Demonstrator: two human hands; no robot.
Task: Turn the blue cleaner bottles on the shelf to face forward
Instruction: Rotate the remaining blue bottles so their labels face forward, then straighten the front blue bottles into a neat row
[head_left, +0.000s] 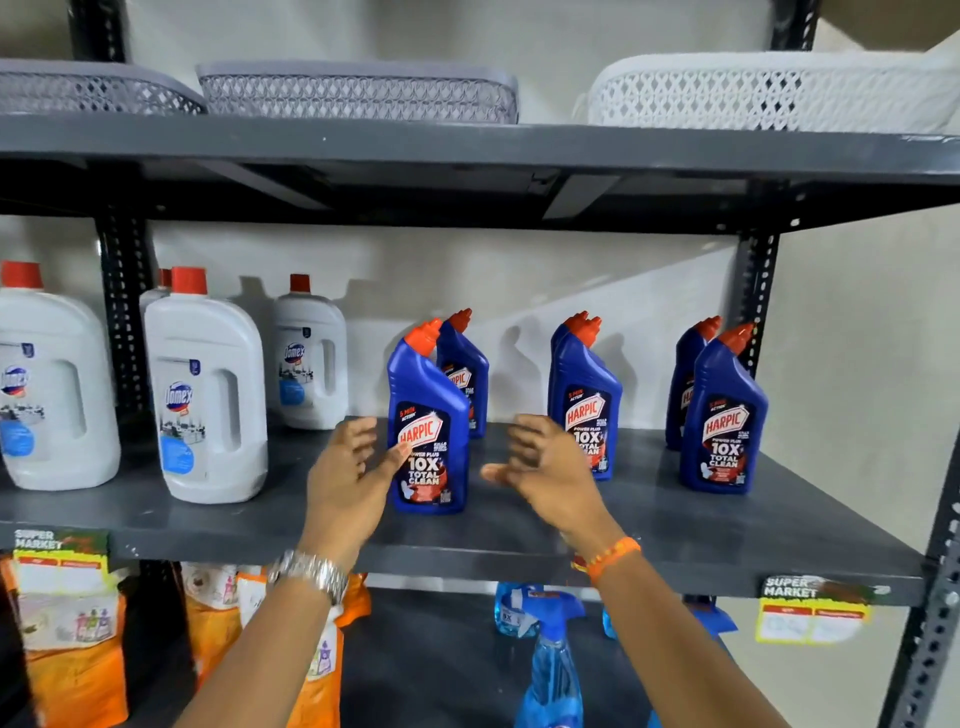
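Both hands, left hand (349, 467) and right hand (540, 467), spread loose, seemingly flanking front bottle (428, 431) near shelf edge (467, 558)

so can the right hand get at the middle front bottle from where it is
Probably yes. The right hand is open, just left of the middle front bottle and overlapping its lower label in view. Nothing stands between them, and the shelf in front is bare.

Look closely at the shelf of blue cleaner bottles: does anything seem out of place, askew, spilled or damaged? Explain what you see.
Nothing stands out. The three front blue bottles, left, middle and right, stand upright with labels facing forward. No spill shows on the shelf. The left hand touches the left bottle; the right hand hovers open.
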